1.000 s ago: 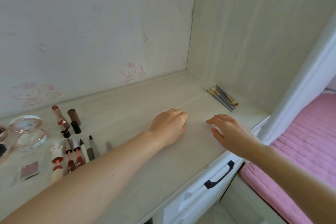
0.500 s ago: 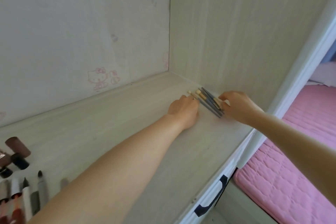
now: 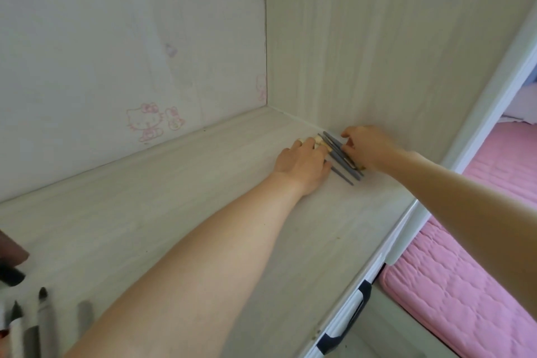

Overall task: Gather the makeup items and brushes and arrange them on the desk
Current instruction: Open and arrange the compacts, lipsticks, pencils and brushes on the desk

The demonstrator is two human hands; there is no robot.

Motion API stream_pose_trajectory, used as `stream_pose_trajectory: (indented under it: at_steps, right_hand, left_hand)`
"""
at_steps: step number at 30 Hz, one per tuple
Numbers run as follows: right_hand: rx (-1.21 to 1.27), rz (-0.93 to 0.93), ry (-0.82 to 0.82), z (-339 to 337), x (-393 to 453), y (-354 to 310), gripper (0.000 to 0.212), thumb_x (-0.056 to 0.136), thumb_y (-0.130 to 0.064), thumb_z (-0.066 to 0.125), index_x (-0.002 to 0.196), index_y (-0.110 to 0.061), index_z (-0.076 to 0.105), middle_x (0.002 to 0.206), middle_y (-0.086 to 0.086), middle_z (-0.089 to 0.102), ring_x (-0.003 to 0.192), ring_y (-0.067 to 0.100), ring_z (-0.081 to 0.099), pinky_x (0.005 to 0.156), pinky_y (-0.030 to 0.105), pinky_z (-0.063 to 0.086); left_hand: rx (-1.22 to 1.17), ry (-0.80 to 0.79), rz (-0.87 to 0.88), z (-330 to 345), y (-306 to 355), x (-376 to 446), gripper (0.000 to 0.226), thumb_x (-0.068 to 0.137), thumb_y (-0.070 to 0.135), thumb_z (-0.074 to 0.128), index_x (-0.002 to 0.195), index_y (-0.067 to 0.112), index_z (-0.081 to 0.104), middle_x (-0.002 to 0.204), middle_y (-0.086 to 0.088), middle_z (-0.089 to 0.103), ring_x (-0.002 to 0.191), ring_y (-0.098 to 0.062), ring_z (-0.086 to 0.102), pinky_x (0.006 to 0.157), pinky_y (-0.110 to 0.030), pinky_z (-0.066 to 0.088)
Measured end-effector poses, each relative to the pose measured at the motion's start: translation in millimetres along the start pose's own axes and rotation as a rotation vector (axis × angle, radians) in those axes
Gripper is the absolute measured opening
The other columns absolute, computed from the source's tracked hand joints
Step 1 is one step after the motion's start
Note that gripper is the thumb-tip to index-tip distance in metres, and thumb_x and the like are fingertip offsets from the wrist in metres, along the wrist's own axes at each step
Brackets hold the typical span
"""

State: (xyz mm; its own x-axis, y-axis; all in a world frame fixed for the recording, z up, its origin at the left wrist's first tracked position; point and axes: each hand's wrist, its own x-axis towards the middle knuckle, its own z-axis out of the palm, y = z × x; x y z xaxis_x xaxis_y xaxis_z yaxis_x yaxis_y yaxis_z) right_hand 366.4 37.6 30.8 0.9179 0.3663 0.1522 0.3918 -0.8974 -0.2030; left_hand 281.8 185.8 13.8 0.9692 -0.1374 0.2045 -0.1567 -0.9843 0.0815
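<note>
From the head camera, the bundle of makeup brushes (image 3: 341,158) lies on the pale wooden desk (image 3: 180,189) at about one o'clock from the frame's centre, close against the side panel (image 3: 392,52) near the back corner. Both hands have closed in on it since a second ago, when they rested flat on bare desk short of the brushes. The left hand (image 3: 302,164) now lies at the nine o'clock side of the bundle, its fingers curled over the pale bristle ends and touching them; whether they actually clamp the brushes cannot be told, since the knuckles hide the fingertips. The right hand (image 3: 369,147) sits at the three o'clock side, thumb and fingers bent and pinching the grey handles, a firmer hold than half a second ago, when it had only just reached them. The brushes still rest on the desk, their grey handle tips pointing toward five o'clock. The view has swung right: the row of makeup pencils (image 3: 29,325) and a dark lipstick cap (image 3: 11,253) have slid to the eight o'clock edge of the frame, well apart from the brushes. A pink cartoon cat drawing (image 3: 145,122) marks the back wall at ten o'clock, and a pink quilted mattress (image 3: 465,285) lies at four o'clock beyond a drawer handle (image 3: 348,317).
</note>
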Motion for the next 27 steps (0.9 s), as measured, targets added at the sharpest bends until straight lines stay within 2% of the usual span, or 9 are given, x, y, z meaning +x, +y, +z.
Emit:
stream_pose_trajectory:
  at_steps: [3,6,11,16,21,23,27]
  right_hand:
    - [-0.019,0.015,-0.001,1,2,-3,0.028,0.091,-0.02,0.059,0.113,-0.002,0.058,0.1,0.016,0.067,0.093,0.034,0.061,0.084,0.043,0.051]
    - [-0.049,0.021,-0.002,1,3,-4,0.027,0.091,-0.016,0.059,0.113,0.0,0.059,0.103,0.018,0.066,0.096,0.035,0.061,0.085,0.043,0.05]
    - [-0.047,0.085,-0.023,3,3,-4,0.025,0.087,-0.005,0.055,0.111,0.001,0.062,0.105,0.018,0.066,0.099,0.035,0.06,0.086,0.038,0.051]
    - [0.037,0.154,-0.07,-5,-1,-3,0.036,0.085,-0.013,0.064,0.118,-0.001,0.059,0.109,0.015,0.065,0.1,0.031,0.06,0.081,0.03,0.047]
    - [0.127,0.189,-0.078,-10,-3,0,0.037,0.085,-0.015,0.065,0.117,0.0,0.057,0.109,0.018,0.065,0.095,0.032,0.062,0.077,0.033,0.047]
    - [0.162,0.199,-0.084,-11,-3,-1,0.032,0.084,-0.012,0.062,0.114,0.0,0.058,0.104,0.017,0.067,0.088,0.031,0.064,0.075,0.033,0.05]
    - [0.254,0.234,-0.093,-12,-2,-4,0.019,0.092,-0.012,0.048,0.096,0.001,0.061,0.083,0.02,0.068,0.072,0.032,0.066,0.069,0.035,0.055]
  left_hand:
    - [0.042,-0.043,-0.038,-1,5,5,0.043,0.1,0.043,0.032,0.129,0.017,0.05,0.129,-0.008,0.047,0.119,-0.03,0.042,0.086,-0.038,0.037]
    - [0.069,-0.048,-0.069,0,10,9,0.044,0.1,0.044,0.032,0.125,0.016,0.055,0.127,-0.008,0.047,0.118,-0.029,0.042,0.086,-0.038,0.037]
    - [0.026,0.017,-0.189,-3,9,8,0.031,0.096,0.019,0.042,0.125,0.01,0.051,0.125,-0.012,0.051,0.116,-0.03,0.045,0.079,-0.033,0.035]
    - [-0.102,-0.029,-0.352,-15,5,12,0.033,0.089,0.008,0.049,0.123,0.009,0.05,0.124,-0.014,0.05,0.115,-0.031,0.051,0.08,-0.032,0.041]
    - [-0.145,-0.073,-0.429,-19,-2,21,0.035,0.089,0.003,0.05,0.124,0.005,0.052,0.127,-0.015,0.051,0.117,-0.031,0.053,0.082,-0.03,0.043]
    - [-0.172,-0.1,-0.468,-20,-5,24,0.032,0.089,0.005,0.053,0.12,0.004,0.054,0.125,-0.015,0.053,0.113,-0.03,0.055,0.077,-0.029,0.044]
    - [-0.197,-0.133,-0.502,-18,-8,27,0.031,0.088,0.007,0.055,0.119,0.005,0.054,0.122,-0.014,0.056,0.109,-0.029,0.058,0.07,-0.028,0.043]
